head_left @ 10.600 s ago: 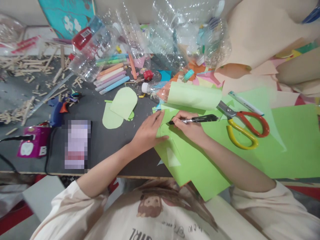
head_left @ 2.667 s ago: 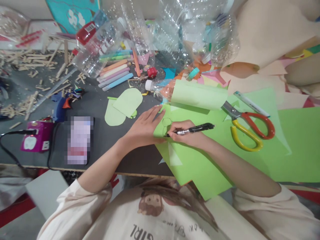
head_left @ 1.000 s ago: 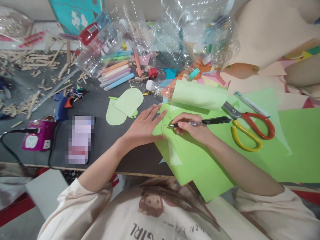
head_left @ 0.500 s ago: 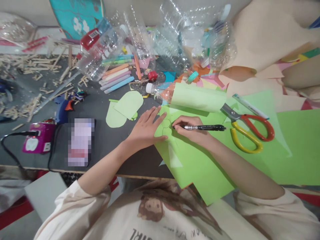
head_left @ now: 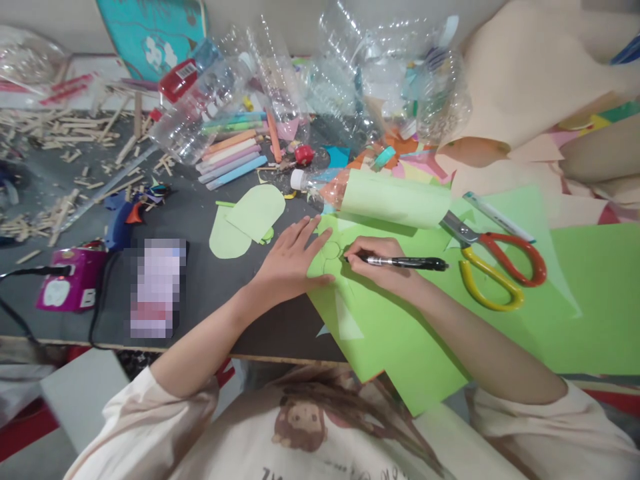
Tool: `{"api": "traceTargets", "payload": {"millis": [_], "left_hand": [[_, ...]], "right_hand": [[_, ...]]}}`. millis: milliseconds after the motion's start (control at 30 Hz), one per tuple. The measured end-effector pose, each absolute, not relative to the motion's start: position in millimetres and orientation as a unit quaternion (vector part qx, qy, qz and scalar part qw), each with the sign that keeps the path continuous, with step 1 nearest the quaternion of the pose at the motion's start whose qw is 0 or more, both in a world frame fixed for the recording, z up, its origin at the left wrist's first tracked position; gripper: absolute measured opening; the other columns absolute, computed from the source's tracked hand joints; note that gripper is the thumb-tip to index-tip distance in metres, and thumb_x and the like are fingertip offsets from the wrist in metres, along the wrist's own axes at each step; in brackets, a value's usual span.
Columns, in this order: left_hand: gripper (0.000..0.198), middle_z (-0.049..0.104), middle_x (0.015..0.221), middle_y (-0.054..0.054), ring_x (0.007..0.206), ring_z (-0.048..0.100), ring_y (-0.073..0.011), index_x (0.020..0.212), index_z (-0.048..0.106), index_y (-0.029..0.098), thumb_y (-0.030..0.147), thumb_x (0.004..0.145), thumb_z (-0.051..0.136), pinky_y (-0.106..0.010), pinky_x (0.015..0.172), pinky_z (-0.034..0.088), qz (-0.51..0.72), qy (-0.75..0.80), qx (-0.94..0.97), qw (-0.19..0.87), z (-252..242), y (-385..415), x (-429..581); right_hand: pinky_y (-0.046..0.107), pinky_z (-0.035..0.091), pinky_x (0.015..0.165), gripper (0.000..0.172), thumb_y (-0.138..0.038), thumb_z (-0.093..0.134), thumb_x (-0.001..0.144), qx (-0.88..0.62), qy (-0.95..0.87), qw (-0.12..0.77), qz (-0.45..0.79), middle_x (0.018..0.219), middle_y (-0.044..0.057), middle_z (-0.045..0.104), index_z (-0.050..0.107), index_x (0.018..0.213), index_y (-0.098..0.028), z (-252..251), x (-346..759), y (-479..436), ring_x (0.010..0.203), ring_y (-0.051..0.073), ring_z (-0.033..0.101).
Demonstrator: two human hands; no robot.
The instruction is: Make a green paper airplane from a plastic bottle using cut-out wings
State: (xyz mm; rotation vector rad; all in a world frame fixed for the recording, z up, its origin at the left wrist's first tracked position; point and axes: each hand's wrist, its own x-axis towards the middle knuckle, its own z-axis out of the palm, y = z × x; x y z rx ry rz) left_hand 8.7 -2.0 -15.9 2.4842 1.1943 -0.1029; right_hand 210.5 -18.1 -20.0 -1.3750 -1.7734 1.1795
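Observation:
My left hand [head_left: 293, 257] lies flat with fingers spread, its fingertips and thumb on the left edge of a bright green paper sheet [head_left: 400, 347]. In my right hand [head_left: 375, 257] is a black pen [head_left: 413, 262], its tip close to the sheet beside a drawn outline of rounded shapes [head_left: 333, 251]. Just beyond the hands lies a plastic bottle wrapped in pale green paper [head_left: 395, 198]. Scissors with red and yellow handles [head_left: 493, 263] rest on the green paper to the right. Pale green rounded cutouts [head_left: 250, 217] lie to the left of my left hand.
Clear plastic bottles [head_left: 370, 73] crowd the back, near coloured sticks [head_left: 233, 157]. Wooden sticks [head_left: 65, 137] are scattered at left. A blue glue gun [head_left: 117, 223], a purple box with a cable [head_left: 70, 280] and a phone [head_left: 157, 287] occupy the left side. A capped marker [head_left: 500, 217] lies behind the scissors.
The whole view has shifted slightly. Both hands keep nearly the same place on the green paper, and the pen stays in my right hand with its tip by the outline.

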Motion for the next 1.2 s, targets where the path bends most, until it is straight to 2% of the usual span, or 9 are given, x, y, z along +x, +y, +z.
{"api": "traceTargets", "payload": {"millis": [367,467,767,1000,1200], "left_hand": [[0.082,0.024,0.157,-0.016,0.146,0.02,-0.0351,0.149,0.03,0.016,0.06,0.084,0.053,-0.05,0.118,0.021,-0.032,0.425,0.886,0.184,-16.4,-2.5,7.2],[0.082,0.023,0.158,-0.015,0.146,0.02,-0.0357,0.149,0.029,0.017,0.062,0.084,0.051,-0.05,0.118,0.02,-0.035,0.439,0.879,0.182,-16.4,-1.4,6.3],[0.083,0.02,0.158,-0.018,0.146,0.017,-0.0367,0.149,0.028,0.015,0.064,0.085,0.046,-0.053,0.118,0.018,-0.04,0.449,0.874,0.182,-16.8,-1.0,6.2],[0.081,0.021,0.158,-0.017,0.146,0.018,-0.0351,0.149,0.029,0.016,0.06,0.085,0.051,-0.052,0.118,0.019,-0.033,0.45,0.872,0.187,-17.2,-0.8,6.0],[0.081,0.022,0.158,-0.017,0.146,0.018,-0.034,0.149,0.028,0.017,0.061,0.084,0.05,-0.052,0.118,0.018,-0.019,0.446,0.876,0.186,-20.3,-1.1,4.3]], "right_hand": [[0.024,0.032,0.049,0.011,-0.018,0.049,0.065,-0.505,-0.652,0.29,0.486,0.052,-0.002,0.055,0.053,0.055,-0.019,-18.3,212.8,-17.1,0.049,0.011,0.045],[0.024,0.033,0.046,0.011,-0.022,0.05,0.067,-0.514,-0.612,0.315,0.512,0.052,-0.002,0.054,0.055,0.057,-0.02,-17.9,213.5,-17.3,0.047,0.011,0.045],[0.024,0.036,0.051,0.012,-0.019,0.052,0.07,-0.524,-0.642,0.322,0.457,0.058,-0.001,0.062,0.058,0.059,-0.019,-21.2,209.1,-20.2,0.052,0.011,0.05],[0.023,0.033,0.048,0.011,-0.017,0.053,0.067,-0.504,-0.656,0.295,0.478,0.053,-0.001,0.059,0.057,0.056,-0.019,-22.1,212.3,-20.2,0.049,0.011,0.048],[0.024,0.035,0.05,0.014,-0.016,0.052,0.068,-0.499,-0.689,0.288,0.44,0.054,-0.001,0.06,0.056,0.055,-0.019,-22.9,211.6,-22.3,0.05,0.011,0.05]]}}
